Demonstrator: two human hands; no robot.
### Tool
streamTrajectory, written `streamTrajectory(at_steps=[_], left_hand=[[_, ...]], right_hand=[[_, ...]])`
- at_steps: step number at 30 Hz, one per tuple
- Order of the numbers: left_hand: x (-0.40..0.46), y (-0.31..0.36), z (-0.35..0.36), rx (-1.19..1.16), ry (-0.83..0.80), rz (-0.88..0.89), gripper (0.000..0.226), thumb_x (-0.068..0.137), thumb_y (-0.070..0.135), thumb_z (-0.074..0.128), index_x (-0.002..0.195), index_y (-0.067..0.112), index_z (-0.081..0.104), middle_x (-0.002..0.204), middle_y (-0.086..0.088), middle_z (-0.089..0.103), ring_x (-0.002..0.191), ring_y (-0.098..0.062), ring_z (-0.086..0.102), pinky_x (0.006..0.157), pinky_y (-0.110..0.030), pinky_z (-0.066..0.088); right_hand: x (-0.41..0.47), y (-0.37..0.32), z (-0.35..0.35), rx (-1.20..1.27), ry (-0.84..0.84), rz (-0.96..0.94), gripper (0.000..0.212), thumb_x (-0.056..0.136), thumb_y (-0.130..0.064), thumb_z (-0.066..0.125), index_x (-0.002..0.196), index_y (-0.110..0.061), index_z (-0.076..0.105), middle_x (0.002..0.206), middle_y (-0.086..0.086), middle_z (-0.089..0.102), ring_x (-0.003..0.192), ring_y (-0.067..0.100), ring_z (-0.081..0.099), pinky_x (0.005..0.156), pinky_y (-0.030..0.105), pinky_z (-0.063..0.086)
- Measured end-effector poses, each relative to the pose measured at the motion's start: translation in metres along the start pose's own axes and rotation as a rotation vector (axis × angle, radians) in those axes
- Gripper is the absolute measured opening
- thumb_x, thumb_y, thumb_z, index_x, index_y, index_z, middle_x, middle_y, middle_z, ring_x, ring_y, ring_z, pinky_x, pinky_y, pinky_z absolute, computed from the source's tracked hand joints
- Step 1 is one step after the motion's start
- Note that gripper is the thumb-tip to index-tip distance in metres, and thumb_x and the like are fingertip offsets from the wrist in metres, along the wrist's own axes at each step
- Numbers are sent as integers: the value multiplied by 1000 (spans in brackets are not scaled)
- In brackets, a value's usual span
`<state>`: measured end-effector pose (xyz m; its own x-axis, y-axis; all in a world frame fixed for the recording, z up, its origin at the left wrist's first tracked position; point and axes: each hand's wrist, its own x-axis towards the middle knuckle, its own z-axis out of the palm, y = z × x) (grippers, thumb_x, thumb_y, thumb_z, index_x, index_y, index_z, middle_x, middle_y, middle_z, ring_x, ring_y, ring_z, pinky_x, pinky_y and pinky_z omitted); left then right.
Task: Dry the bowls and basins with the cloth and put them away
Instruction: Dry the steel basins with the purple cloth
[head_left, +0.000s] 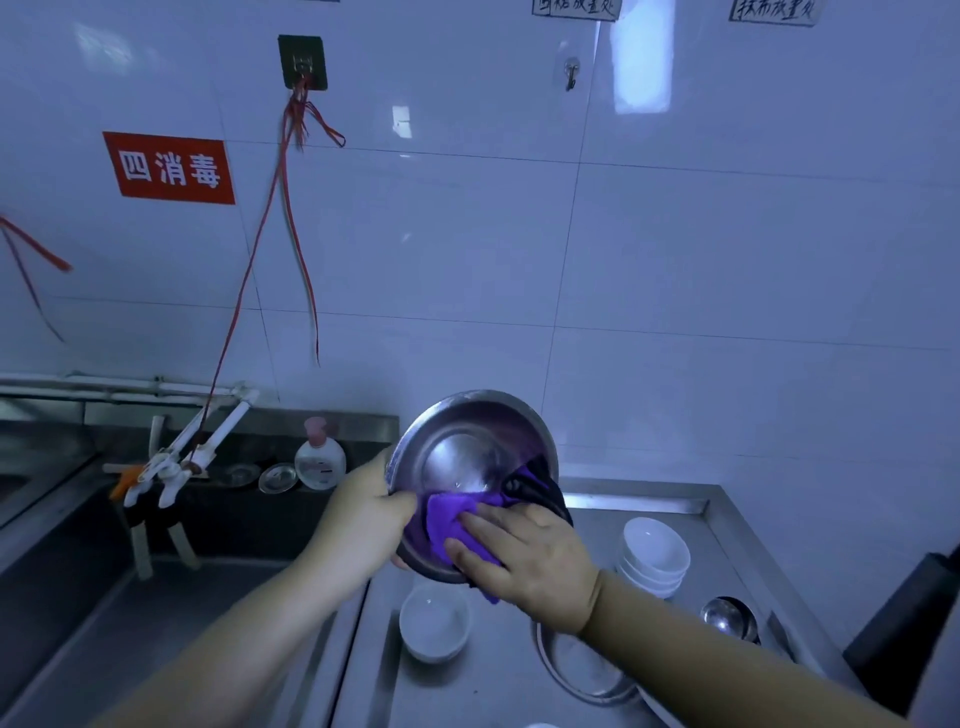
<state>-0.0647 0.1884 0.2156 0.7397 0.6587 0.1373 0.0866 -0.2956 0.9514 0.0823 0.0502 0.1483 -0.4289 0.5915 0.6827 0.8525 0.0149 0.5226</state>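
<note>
A steel basin (462, 447) is tilted up in front of me, its inside facing me. My left hand (363, 519) grips its left rim. My right hand (524, 561) presses a purple cloth (452, 525) against the basin's lower inside wall; a dark part of the cloth hangs over the right rim. Below, on the steel counter (493, 686), stand a single white bowl (435, 621), a stack of white bowls (655, 556), a small steel bowl (730, 618) and another steel basin (582, 670), partly hidden by my right forearm.
A deep sink (104, 597) lies to the left with white taps (171, 462) above it. A soap bottle (320, 457) and a round metal lid (278, 478) sit on the sink's back ledge. Red strings hang from a wall hook (302, 62). A dark object (914, 623) stands at the right edge.
</note>
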Motion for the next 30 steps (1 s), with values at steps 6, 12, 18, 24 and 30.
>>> streamTrajectory(at_steps=[6, 12, 18, 24, 30], left_hand=[[19, 25, -20, 321, -233, -47, 30, 66, -2, 43, 78, 18, 62, 52, -3, 62, 42, -26, 62, 37, -30, 48], [9, 17, 2, 100, 128, 66, 28, 65, 0, 60, 87, 18, 64, 74, 0, 69, 71, -19, 65, 63, -35, 52], [1, 4, 27, -188, 201, 9, 48, 74, -10, 49, 92, 33, 60, 72, 8, 67, 54, -2, 63, 41, -18, 47], [4, 7, 12, 128, 90, 100, 58, 71, -4, 43, 90, 49, 57, 70, 6, 66, 64, -21, 64, 50, -45, 56], [22, 28, -10, 462, -242, 142, 47, 58, 8, 41, 81, 46, 59, 60, 0, 62, 45, -17, 53, 38, -28, 40]], right_hand=[[-5, 32, -6, 32, -48, -253, 22, 91, -18, 61, 111, -16, 53, 101, 7, 72, 94, 26, 68, 80, 35, 53], [21, 27, -14, -24, -49, 17, 26, 87, -8, 53, 102, -14, 73, 94, 8, 72, 73, 24, 67, 65, 29, 52], [31, -6, -9, -30, 3, 244, 38, 96, -9, 38, 98, -15, 75, 91, 6, 73, 73, 22, 67, 63, 28, 52], [4, 8, -2, 5, -3, 37, 32, 85, -12, 67, 116, -16, 63, 105, 8, 71, 96, 24, 68, 76, 31, 53], [-16, 42, -10, 13, -89, -255, 29, 89, -18, 64, 116, -17, 53, 106, 6, 71, 101, 25, 67, 81, 36, 53]])
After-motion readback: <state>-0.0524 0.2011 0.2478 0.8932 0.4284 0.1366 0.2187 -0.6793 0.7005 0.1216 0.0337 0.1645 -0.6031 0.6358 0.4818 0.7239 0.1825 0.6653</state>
